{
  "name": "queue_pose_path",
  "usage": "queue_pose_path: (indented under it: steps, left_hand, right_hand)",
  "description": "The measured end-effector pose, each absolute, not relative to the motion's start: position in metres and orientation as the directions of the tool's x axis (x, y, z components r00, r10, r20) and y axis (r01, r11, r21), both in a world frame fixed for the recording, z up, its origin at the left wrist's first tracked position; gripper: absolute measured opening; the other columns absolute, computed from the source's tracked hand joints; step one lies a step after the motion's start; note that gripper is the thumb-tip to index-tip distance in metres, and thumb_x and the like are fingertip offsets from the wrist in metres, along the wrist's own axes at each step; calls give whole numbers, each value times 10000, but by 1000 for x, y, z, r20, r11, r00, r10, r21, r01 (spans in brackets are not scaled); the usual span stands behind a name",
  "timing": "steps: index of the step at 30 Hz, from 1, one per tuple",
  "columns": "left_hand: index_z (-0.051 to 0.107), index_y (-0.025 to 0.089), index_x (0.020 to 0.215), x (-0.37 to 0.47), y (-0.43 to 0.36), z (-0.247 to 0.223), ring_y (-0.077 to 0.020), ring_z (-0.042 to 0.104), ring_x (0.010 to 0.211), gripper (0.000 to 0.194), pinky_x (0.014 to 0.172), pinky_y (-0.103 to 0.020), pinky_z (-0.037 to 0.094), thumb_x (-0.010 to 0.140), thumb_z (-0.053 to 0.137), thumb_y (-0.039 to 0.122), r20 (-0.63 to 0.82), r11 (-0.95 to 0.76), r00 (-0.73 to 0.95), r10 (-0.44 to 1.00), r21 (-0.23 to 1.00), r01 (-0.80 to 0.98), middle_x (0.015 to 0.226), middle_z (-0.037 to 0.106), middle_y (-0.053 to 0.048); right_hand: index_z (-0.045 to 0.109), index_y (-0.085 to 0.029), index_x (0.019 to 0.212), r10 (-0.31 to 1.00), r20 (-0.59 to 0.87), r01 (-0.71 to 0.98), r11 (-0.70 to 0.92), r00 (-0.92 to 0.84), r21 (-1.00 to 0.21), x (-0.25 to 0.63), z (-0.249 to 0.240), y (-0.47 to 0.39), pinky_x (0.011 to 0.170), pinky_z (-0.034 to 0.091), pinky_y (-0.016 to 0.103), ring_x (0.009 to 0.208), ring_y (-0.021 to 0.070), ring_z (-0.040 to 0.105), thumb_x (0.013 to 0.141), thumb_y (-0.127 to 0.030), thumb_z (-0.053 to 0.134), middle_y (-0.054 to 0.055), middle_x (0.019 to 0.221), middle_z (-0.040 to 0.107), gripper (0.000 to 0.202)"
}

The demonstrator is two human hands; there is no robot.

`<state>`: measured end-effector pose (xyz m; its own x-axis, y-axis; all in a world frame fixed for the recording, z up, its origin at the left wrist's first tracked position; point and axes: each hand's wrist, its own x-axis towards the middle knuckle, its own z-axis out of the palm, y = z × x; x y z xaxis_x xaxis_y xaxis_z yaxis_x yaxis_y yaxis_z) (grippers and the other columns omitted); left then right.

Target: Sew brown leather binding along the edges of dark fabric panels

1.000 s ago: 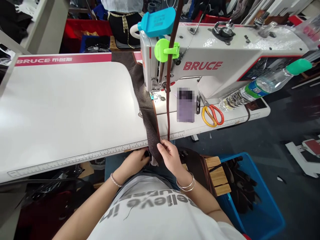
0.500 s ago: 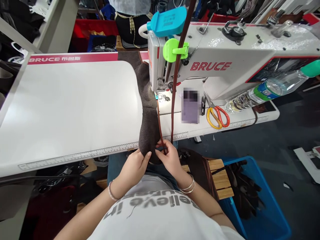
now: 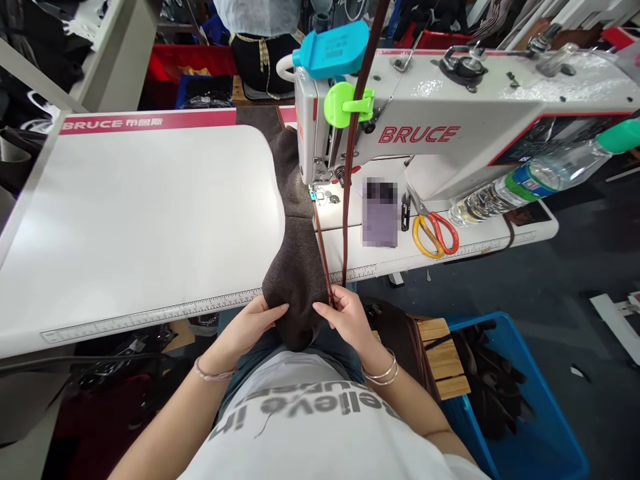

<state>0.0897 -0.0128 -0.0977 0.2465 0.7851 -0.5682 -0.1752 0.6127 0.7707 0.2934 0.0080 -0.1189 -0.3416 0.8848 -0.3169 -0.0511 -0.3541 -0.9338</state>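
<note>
A dark brown fabric piece (image 3: 299,260) runs from under the head of the sewing machine (image 3: 425,120) down over the front edge of the table. My left hand (image 3: 253,323) pinches its left edge between thumb and fingers. On the opposite side, my right hand (image 3: 349,315) is closed on the fabric's right edge, where a narrow reddish-brown binding strip (image 3: 322,247) lies along it. The fabric's lower end hangs between both hands over my lap. Another length of brown strip (image 3: 349,167) hangs down in front of the machine towards my right hand.
Scissors (image 3: 434,233), a small black thread snipper (image 3: 405,212), a pixelated phone-like object (image 3: 380,213) and a water bottle (image 3: 530,183) lie right of the needle. A blue bin (image 3: 545,400) with dark pieces stands at lower right beside a wooden slatted seat (image 3: 443,353). Another person (image 3: 260,40) is behind the table.
My left hand has moved left and my right hand slightly right, so the fabric's lower part is spread wider and flatter between them.
</note>
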Motion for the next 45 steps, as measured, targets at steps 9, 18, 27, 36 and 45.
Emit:
queue_pose_path:
  steps: [9,18,27,36,45]
  left_hand:
    - [647,176,1027,92,39,-55,-204,660,837,307,788,-338,529,942,468,410,118,-17,-63,991,582,813,968,689,-81]
    - [434,93,1398,123,107,-102,-349,322,1424,493,1163,-533,275,969,411,334,139,-308,278,950,295,905,1485,444,-168]
    - [428,81,1402,129,100,-109,-355,309,1427,492,1172,-530,301,962,387,298,156,-328,293,943,312,892,1479,442,-169]
    - [438,56,1347,132,99,-113,-373,314,1422,450,1164,-545,323,934,432,235,207,-335,275,939,368,867,1460,449,-199]
    - [458,98,1218,139,100,-111,-377,305,1432,329,1154,-570,316,894,446,154,203,-317,253,946,412,854,1432,464,-204]
  right_hand:
    - [426,-207,677,932,-262,122,-238,-251,-964,304,-133,5,512,268,242,538,88,318,786,-360,692,-71,606,335,325]
    - [518,-201,999,927,-314,40,-313,-203,-949,299,-143,-4,438,356,241,430,107,488,906,-444,547,-62,610,495,262]
    - [633,-187,842,972,-146,72,-135,-184,-988,306,-127,-7,669,520,269,698,155,636,945,-392,541,40,745,664,248]
    - [666,-186,874,969,-151,48,-144,-194,-988,301,-130,-10,648,493,257,680,155,626,942,-366,554,29,709,657,223]
    - [685,-182,880,970,-149,26,-147,-193,-989,302,-127,-6,640,499,260,658,156,622,927,-363,571,28,688,653,218]
